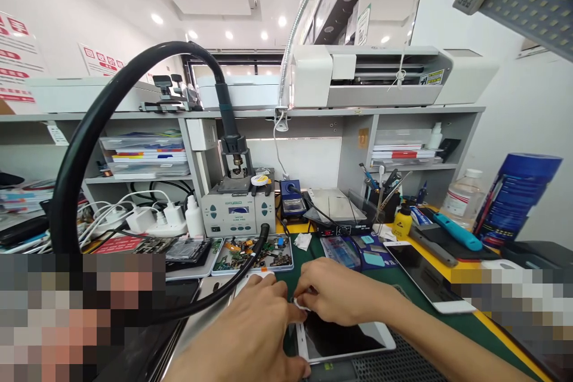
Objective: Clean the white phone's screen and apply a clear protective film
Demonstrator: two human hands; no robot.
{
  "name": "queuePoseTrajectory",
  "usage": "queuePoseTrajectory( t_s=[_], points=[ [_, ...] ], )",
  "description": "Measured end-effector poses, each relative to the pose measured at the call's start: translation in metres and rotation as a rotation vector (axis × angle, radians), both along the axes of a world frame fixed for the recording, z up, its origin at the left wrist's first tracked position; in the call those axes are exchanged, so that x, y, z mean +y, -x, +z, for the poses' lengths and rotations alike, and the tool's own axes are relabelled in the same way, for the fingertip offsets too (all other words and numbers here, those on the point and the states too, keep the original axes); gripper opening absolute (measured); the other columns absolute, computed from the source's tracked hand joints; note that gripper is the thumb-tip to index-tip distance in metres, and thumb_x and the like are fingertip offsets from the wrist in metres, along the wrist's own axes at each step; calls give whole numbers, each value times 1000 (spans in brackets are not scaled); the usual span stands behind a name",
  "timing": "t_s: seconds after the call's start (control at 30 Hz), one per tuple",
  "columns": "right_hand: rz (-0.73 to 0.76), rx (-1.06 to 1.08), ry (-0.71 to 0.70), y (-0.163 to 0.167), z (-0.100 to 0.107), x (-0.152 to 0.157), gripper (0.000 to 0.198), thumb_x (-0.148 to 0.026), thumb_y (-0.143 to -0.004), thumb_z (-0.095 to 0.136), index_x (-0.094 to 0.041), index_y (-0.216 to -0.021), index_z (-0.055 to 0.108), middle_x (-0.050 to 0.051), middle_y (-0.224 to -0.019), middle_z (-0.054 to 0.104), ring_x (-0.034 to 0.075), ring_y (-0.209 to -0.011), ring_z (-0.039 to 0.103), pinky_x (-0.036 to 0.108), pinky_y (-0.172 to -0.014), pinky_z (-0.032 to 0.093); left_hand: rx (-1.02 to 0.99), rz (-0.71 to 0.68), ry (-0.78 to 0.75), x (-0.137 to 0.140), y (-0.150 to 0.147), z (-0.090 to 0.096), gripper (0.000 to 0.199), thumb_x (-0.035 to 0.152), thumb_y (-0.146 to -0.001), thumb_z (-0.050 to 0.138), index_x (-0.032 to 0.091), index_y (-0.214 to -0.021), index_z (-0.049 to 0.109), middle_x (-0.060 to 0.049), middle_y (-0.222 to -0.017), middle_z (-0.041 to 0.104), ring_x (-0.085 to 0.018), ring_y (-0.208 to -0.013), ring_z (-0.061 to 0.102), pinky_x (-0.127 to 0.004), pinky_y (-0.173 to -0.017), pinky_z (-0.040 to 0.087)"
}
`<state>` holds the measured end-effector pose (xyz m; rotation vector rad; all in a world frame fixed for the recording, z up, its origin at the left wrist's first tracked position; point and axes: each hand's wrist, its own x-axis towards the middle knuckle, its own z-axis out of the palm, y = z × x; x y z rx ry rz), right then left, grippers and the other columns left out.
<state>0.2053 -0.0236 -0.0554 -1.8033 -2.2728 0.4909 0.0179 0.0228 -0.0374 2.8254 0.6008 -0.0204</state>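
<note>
A white tablet (342, 340) with a dark, glossy screen lies on the bench in front of me. My left hand (244, 331) is curled around the tablet's left end, its thumb at the near corner and its forefinger by the far one. Over the far left corner of the screen, my right hand (333, 289) pinches a small white wipe (301, 305), pressed close to the glass. Most of the wipe is hidden by the fingers. Beneath the tablet's near side shows a dark perforated surface (403, 358).
A tray of small circuit parts (253, 253) sits beyond my hands, before a soldering station (239, 215). A thick black hose (94, 125) arches at left. Another white tablet (427, 277) lies right, near a yellow bottle (401, 222) and a blue roll (514, 197).
</note>
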Motion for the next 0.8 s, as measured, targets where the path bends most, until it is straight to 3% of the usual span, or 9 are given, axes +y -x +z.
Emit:
queuePoseTrajectory(
  t_s=[0.1,0.33,0.8],
  points=[
    [19,57,6,2,-4,9,21,-13,-76,56,-18,-76,76,0,-67,67,11,-59,49,22,-52,31,-1,-14,-12,-1,0,-2,40,44,-73,76,29,-110,74,-8,-106,68,-31,-101,61,-52,-104,37],
    [-8,125,56,-13,-1,9,19,-22,-79,62,-18,-84,80,1,-71,74,12,-62,58,20,-53,37,1,7,-26,-1,-3,-7,39,45,-74,73,30,-111,74,-7,-109,67,-32,-114,54,-53,-110,30],
    [-111,152,110,-64,3,-21,19,-24,-79,66,-18,-88,81,3,-82,78,16,-71,66,21,-57,41,58,37,-3,-2,-14,-2,31,47,-71,76,31,-97,78,-7,-109,62,-34,-112,53,-54,-105,35]
  ],
)
